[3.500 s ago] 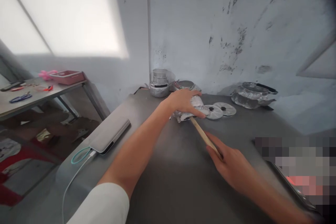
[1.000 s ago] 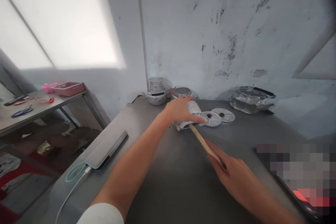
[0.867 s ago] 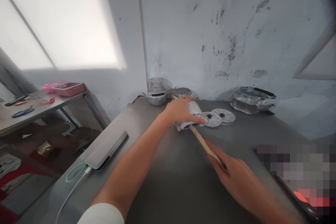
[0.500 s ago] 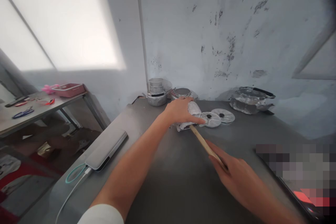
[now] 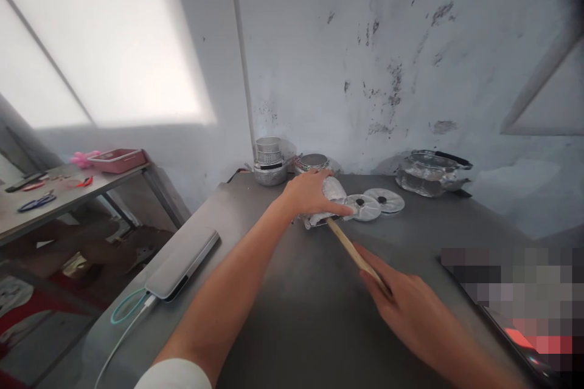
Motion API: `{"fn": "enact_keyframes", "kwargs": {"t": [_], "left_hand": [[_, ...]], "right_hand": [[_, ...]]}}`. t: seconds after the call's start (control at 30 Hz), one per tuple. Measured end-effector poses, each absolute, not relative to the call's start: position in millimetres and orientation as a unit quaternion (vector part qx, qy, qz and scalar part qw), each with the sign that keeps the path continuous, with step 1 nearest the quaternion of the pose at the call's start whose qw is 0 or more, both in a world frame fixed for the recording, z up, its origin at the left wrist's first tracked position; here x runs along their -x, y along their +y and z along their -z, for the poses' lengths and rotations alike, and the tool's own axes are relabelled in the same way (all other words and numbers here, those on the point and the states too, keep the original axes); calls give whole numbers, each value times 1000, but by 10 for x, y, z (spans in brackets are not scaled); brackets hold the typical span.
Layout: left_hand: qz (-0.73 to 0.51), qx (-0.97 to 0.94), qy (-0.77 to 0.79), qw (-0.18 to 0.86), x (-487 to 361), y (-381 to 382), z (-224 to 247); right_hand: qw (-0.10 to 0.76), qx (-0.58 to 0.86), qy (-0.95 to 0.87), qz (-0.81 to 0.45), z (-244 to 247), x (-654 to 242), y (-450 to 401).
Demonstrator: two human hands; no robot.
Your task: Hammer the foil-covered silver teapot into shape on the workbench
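Wooden stick [image 5: 345,244] clasped in my right hand [image 5: 401,299] slants forward-left to the silvery bundle [image 5: 334,188], which my nearer left hand [image 5: 309,192] grips.

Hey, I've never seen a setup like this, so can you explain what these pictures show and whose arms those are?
There's no machine here, only a person's two bare hands. The view comes from a camera worn on that person's head, looking forward and down.

The left hand is spread over a crumpled silvery thing, partly hiding it; I can't tell how firmly it grips. The right hand holds a wooden stick, whose far end reaches that silvery thing.

On the grey table there are also two round lids with dark knobs, a kettle-like pot near the wall, a metal pot at the back and a flat grey case on the left. The lower right corner is blurred into blocks.
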State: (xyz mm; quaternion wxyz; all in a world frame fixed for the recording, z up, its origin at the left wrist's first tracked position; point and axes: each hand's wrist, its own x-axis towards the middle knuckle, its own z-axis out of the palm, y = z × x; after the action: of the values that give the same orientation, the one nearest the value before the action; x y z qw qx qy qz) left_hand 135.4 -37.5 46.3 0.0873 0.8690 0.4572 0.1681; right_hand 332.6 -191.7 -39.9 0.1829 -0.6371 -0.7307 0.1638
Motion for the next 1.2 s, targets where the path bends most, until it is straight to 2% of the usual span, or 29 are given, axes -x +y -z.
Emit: {"fn": "enact_keyframes", "kwargs": {"t": [0.17,0.43,0.63,0.8,1.03,1.2], "left_hand": [[-171,-868,459,89,-1346,-371,-470],[-166,-866,464,87,-1362,-403,-485],[-169,-867,461,85,-1359,-379,-467],[-163,-868,461,85,-1365,-390,-473],[-157,-867,466,86,-1374,-411,-489],[-156,-867,465,89,-1373,-421,-497]], "right_hand": [[221,638,-724,-145,417,-3314,-1928],[164,649,-726,-158,431,-3343,-1900],[221,647,-714,-151,370,-3317,-1934],[182,644,-727,-155,373,-3344,-1904],[234,629,-725,-157,358,-3324,-1938],[183,640,-734,-133,380,-3330,-1908]]}}
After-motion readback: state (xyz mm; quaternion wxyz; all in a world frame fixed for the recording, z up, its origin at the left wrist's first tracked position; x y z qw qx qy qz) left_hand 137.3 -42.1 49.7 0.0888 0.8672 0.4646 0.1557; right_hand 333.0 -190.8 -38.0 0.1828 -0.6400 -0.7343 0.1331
